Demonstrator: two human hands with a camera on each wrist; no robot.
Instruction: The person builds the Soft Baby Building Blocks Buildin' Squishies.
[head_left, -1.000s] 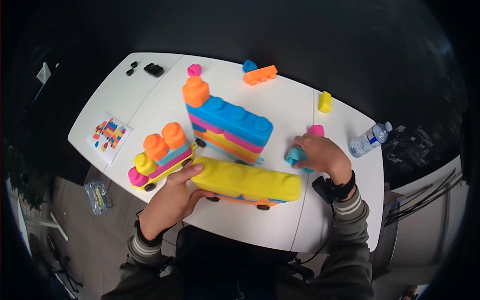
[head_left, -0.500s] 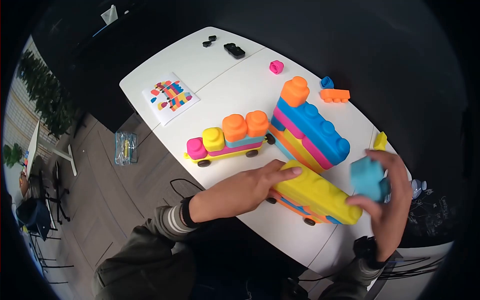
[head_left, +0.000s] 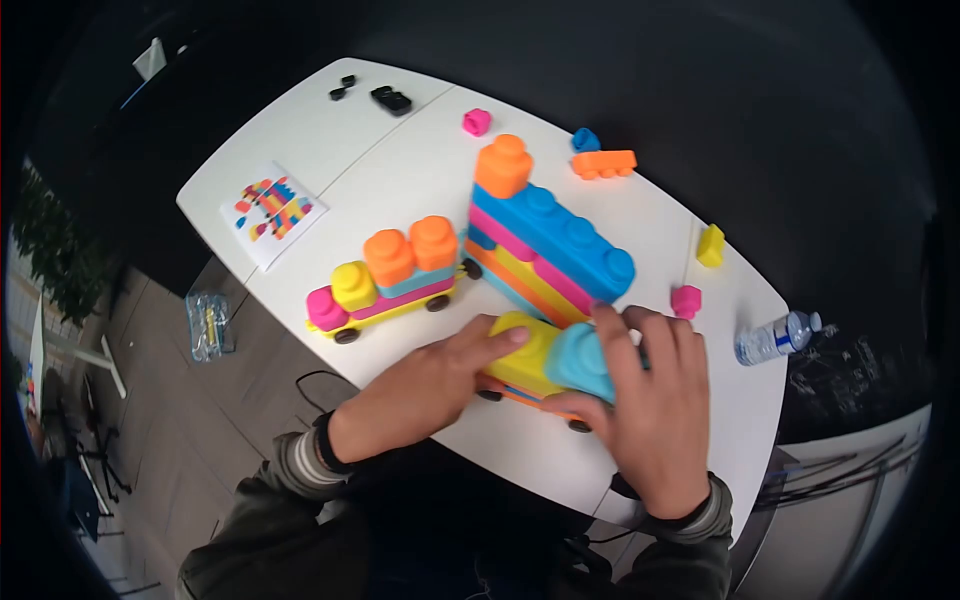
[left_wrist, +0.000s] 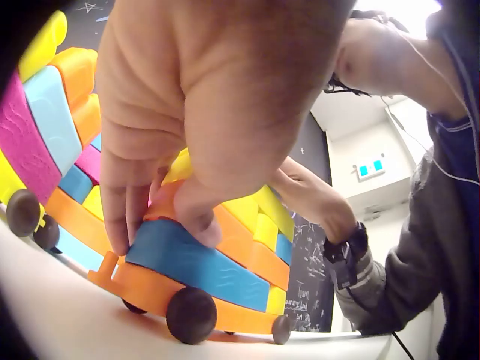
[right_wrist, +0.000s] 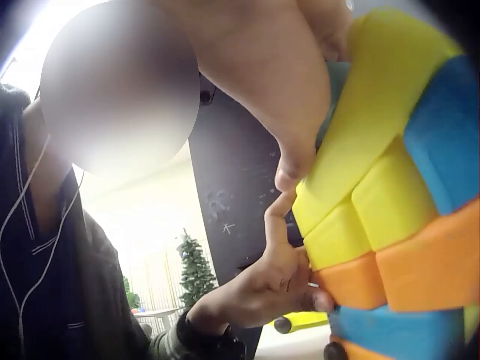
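Note:
A toy wagon of stacked building blocks stands near the front edge, its long yellow block (head_left: 520,350) on top. My left hand (head_left: 400,395) grips the wagon's left end, thumb over the yellow block and fingers down its side. In the left wrist view those fingers reach a blue block (left_wrist: 195,266) above the orange wheeled base (left_wrist: 150,289). My right hand (head_left: 660,410) holds a light blue block (head_left: 580,362) at the yellow block's right part, hiding that end. Behind stands a taller block wagon (head_left: 545,240); to the left is a smaller yellow-based wagon (head_left: 390,305).
Loose pink (head_left: 686,301), yellow (head_left: 711,246) and orange (head_left: 603,164) blocks lie along the far and right side. A water bottle (head_left: 775,340) lies at the right edge. A printed picture sheet (head_left: 272,215) and a black object (head_left: 390,101) are on the left.
My right hand has picked the light blue block up from the table's right side and brought it left onto the yellow block. The left hand keeps its grip; the head view has turned.

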